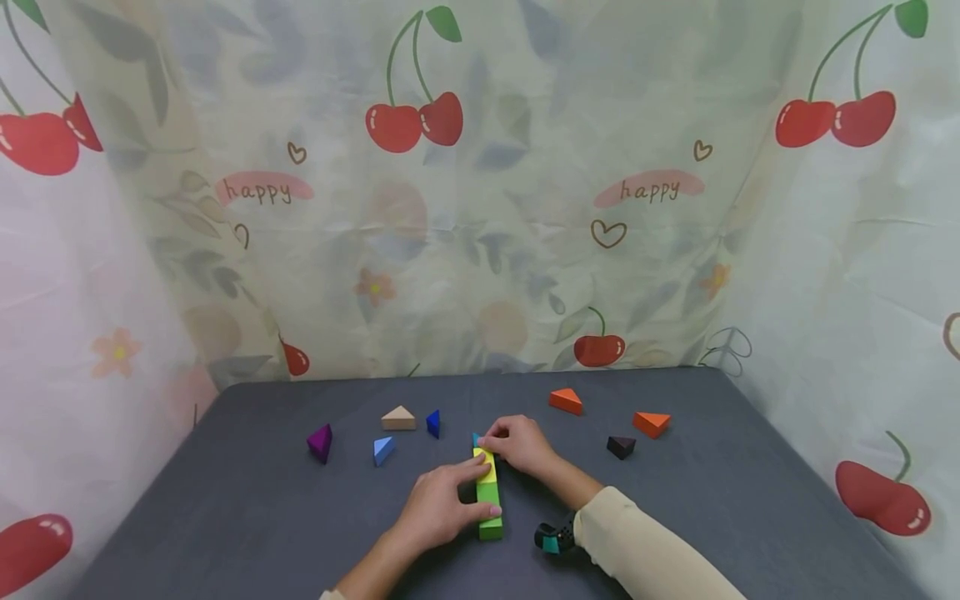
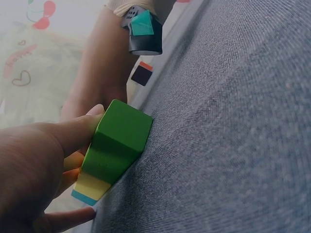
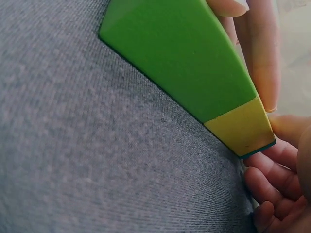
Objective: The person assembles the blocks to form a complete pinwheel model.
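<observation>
A row of blocks lies on the dark table: a green block nearest, a yellow block past it, and a teal-blue block at the far end, mostly hidden by fingers. My left hand lies along the row's left side, thumb on the green block and a finger on the yellow one. At the far end, my right hand has curled fingers and pinches the teal-blue block. In the right wrist view, the green block meets the yellow block flush, with a thin teal edge beyond.
Left of the row lie a purple block, a light blue block, a beige triangle and a dark blue block. To the right are orange triangles and a black block. A printed curtain surrounds the table.
</observation>
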A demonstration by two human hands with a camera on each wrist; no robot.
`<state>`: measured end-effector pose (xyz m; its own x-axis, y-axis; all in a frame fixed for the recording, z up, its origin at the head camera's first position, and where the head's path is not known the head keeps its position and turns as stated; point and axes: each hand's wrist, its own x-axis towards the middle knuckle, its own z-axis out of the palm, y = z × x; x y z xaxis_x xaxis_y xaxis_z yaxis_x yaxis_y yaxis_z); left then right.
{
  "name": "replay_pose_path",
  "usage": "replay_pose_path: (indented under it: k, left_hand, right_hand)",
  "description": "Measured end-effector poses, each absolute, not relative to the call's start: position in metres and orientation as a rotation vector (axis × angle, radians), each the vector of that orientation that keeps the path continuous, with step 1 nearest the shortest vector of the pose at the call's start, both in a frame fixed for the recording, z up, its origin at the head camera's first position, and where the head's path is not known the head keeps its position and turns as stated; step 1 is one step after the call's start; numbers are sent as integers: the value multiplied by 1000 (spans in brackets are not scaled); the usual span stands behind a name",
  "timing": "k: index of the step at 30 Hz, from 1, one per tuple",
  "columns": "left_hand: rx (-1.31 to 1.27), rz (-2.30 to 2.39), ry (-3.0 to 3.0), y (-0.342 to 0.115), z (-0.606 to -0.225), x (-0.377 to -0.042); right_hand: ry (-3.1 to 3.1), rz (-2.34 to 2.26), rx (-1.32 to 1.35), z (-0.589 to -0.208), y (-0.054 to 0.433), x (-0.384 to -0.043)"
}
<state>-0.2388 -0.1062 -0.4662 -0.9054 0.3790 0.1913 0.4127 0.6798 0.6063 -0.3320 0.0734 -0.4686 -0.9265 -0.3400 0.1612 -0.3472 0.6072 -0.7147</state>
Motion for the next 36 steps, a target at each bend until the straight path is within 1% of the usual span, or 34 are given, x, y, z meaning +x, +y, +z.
replay_pose_path:
  k: [21, 26, 36]
  left_hand:
    - [-633, -1055, -2886, -106, -463, -240]
    - [-618, -1062, -2899, -106, -463, -241]
    - [-622, -1061, -2869, -105, -462, -238]
  right_hand:
    - [-2821, 1270, 594, -465, 75, -333]
    - [-2801, 1256, 599, -454, 78, -335]
    - [-2770, 1050, 579, -418, 92, -344]
